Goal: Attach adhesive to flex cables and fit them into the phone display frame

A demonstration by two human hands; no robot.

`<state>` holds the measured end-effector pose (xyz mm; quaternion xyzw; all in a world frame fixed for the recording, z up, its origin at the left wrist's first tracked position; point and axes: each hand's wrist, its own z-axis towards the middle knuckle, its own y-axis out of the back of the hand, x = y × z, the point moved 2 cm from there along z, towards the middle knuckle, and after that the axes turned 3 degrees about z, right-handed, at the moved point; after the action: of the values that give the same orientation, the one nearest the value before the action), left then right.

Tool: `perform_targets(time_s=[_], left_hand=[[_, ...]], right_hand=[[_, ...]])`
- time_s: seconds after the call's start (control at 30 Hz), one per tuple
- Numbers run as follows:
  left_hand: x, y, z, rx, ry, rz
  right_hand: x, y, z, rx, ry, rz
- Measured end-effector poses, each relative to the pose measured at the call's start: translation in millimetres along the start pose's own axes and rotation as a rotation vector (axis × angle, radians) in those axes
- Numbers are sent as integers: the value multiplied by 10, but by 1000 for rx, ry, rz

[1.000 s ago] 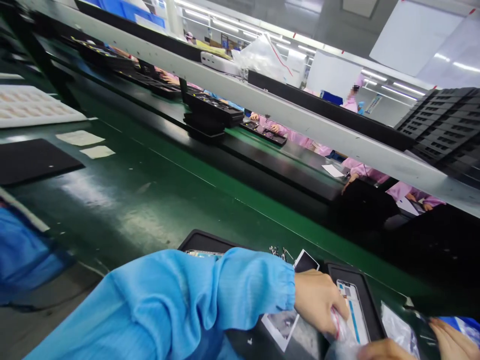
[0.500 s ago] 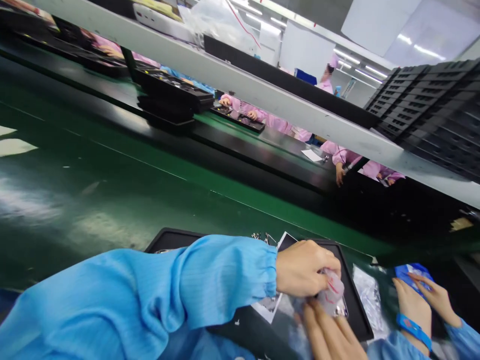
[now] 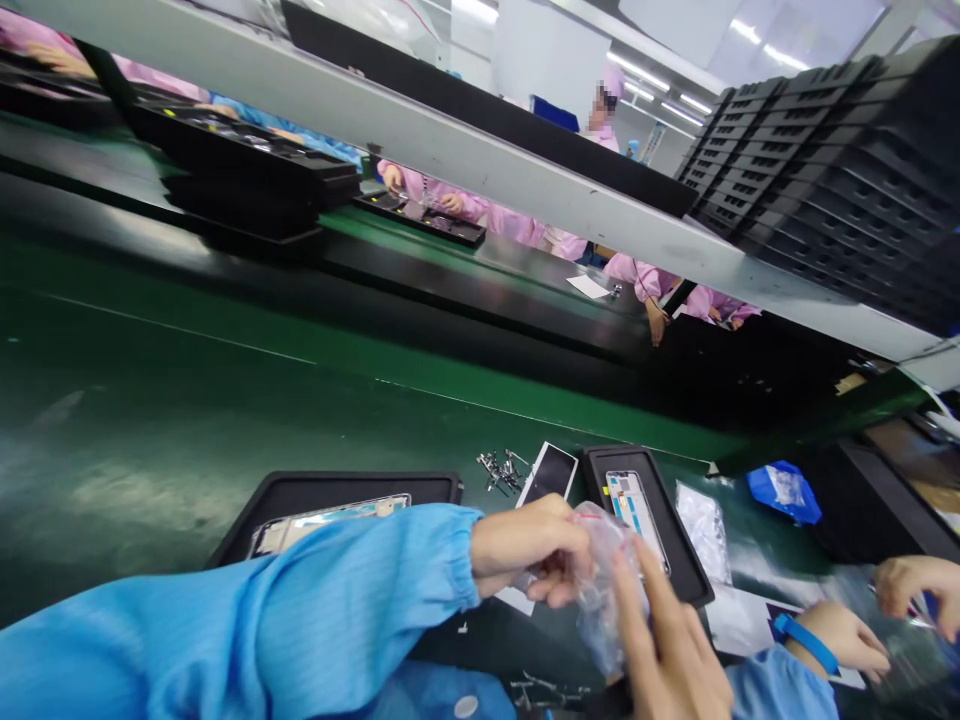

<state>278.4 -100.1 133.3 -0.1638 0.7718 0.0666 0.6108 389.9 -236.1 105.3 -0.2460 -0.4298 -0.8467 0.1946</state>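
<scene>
A clear, crinkled plastic bag (image 3: 600,590) with a red line along its top hangs between my two hands. My left hand (image 3: 534,552), in a blue sleeve, has its fingers curled on the bag's upper left edge. From the bottom, my right hand (image 3: 671,640) presses its fingers against the bag's right side; its thumb is hidden. Behind the bag, a black tray (image 3: 694,570) carries a phone frame (image 3: 637,510) with blue strips. A white-bordered card (image 3: 551,475) lies partly under my left hand. Small metal parts (image 3: 501,470) lie in a loose pile beside the card.
Another black tray (image 3: 225,540) with a metal frame lies behind my left sleeve. On the right are a clear plastic packet (image 3: 705,525), a blue packet (image 3: 784,490) and a co-worker's hands (image 3: 847,640). Stacked black trays (image 3: 832,170) stand on the shelf (image 3: 465,165) above.
My hands have moved off the right-hand tray, baring the phone frame, and the bunched bag is now spread longer. The co-worker's hands have left the blue packet. The view has shifted.
</scene>
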Motion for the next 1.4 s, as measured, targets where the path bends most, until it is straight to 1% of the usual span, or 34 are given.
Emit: perform_targets(time_s=[0.07,0.1,0.17,0.27,0.37,0.47,0.57,0.63,0.73,0.8,0.9,0.97,1.07,1.17,1.27,1.4], left_hand=[[121,-12,-1,-47,-17,-44],[184,-31,-16,-98,-41,-54],[325,-90,-70,-245,-110,-42],[567,-183,-141,-485,-219,91],[759,-220,-110,-666,-320,288],[802,-199,-13,-773,-422,447],[728,-165,50,-844,-489,556],[665,-153,57,-859,-521,576],[605,-131,40,-853,-537,525],[598,-99,33,-844,-507,466],[622,-36,47,-814,-428,383],[650,5,68,-788,-369,325],[690,47,105,-744,-286,230],[695,77,139,-700,-236,159],[643,111,153,-675,-241,144],[583,124,140,-644,-296,189]], right_hand=[[-18,-119,88,17,-18,81],[-43,-183,139,19,-44,133],[-113,-309,236,14,-141,230],[-181,-487,329,32,-332,345],[-137,-622,347,68,-432,463],[-78,-704,318,75,-472,553],[-108,-773,280,50,-535,623],[-155,-820,267,28,-570,664],[-198,-874,274,-13,-605,733],[-200,-882,295,-76,-640,779],[-169,-842,336,-212,-682,826],[-135,-797,359,-264,-692,854],[-88,-740,374,-246,-701,904],[-89,-704,376,-233,-720,948],[-145,-680,399,-198,-761,1032],[-230,-652,472,-47,-788,1130]])
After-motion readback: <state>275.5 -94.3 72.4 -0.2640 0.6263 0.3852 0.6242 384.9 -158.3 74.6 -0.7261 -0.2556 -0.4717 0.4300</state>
